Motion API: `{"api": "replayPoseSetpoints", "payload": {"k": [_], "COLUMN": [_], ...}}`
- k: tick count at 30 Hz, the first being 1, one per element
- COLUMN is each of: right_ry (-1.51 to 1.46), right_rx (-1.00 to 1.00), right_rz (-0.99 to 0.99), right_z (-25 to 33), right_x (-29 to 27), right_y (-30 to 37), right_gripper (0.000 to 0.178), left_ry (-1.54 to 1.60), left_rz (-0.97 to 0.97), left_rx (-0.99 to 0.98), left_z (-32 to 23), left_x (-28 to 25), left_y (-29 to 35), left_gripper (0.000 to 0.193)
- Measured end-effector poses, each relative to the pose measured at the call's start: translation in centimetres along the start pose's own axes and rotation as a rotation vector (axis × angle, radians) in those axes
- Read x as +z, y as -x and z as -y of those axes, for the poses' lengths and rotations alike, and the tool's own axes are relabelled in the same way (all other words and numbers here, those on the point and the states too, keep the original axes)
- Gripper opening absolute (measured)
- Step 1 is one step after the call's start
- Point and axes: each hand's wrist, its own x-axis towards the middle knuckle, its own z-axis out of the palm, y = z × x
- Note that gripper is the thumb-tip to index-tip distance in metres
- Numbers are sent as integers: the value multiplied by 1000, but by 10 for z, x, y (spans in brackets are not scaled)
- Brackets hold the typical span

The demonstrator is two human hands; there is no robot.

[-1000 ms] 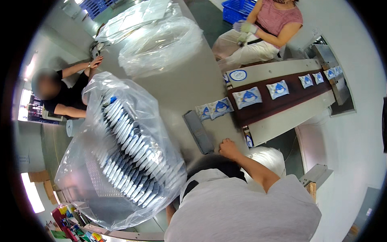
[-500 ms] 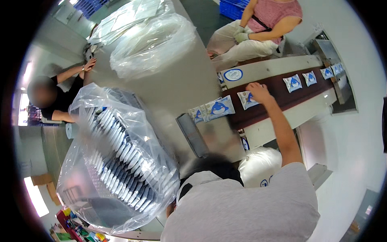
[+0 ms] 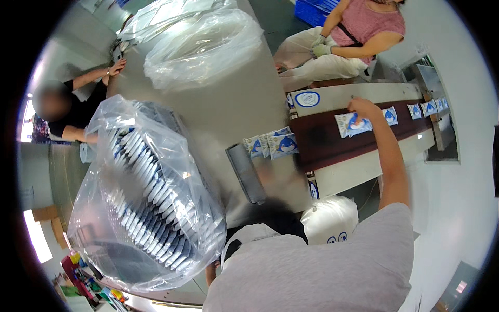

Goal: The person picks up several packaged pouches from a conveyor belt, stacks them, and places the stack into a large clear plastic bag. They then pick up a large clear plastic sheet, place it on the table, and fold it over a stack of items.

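Note:
My right hand [image 3: 365,108] reaches over the dark red conveyor belt [image 3: 322,140], fingers curled down and closed on a small white-and-blue pillow packet [image 3: 346,126]. A second packet seems to overlap it beneath the fingers. Just beyond lies another packet [image 3: 389,116], with several more in a row farther up the belt. At the belt's near end, a few overlapping packets [image 3: 283,145] rest on the metal table [image 3: 208,112], beside a grey metal bar [image 3: 244,172]. My left hand is out of sight behind my torso.
A clear plastic bag [image 3: 202,208] around rows of upright packets stands at left. Translucent bags [image 3: 205,52] lie at the table's far end. A gloved person [image 3: 364,31] sits beyond the belt; another [image 3: 86,99] stands at left. A full white sack [image 3: 332,221] sits below the belt.
My right hand has moved right along the belt, with a packet under its fingers. Packets farther up have shifted left towards it. The view has shifted slightly.

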Motion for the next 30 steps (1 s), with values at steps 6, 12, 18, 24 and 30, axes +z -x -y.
{"api": "replayPoseSetpoints", "payload": {"k": [6, 12, 18, 24, 30], "right_ry": [-245, -356, -228, -25, -79], "right_rx": [-7, -626, -218, -92, -210], "right_rz": [12, -58, -59, -511, -363], "right_z": [15, 149, 264, 323, 335], "right_x": [30, -56, -28, 40, 53], "right_y": [-27, -97, -133, -57, -33], "right_gripper": [55, 63, 91, 88, 78], "left_ry": [52, 63, 90, 127, 156], "left_rz": [-41, -39, -34, -23, -5], "left_rx": [-7, -23, -4, 9, 19], "left_z": [10, 25, 32, 43, 80], "left_x": [-5, 0, 2, 5, -10], "left_y": [14, 19, 21, 14, 3], "left_gripper": [33, 33, 33, 33, 34]}}
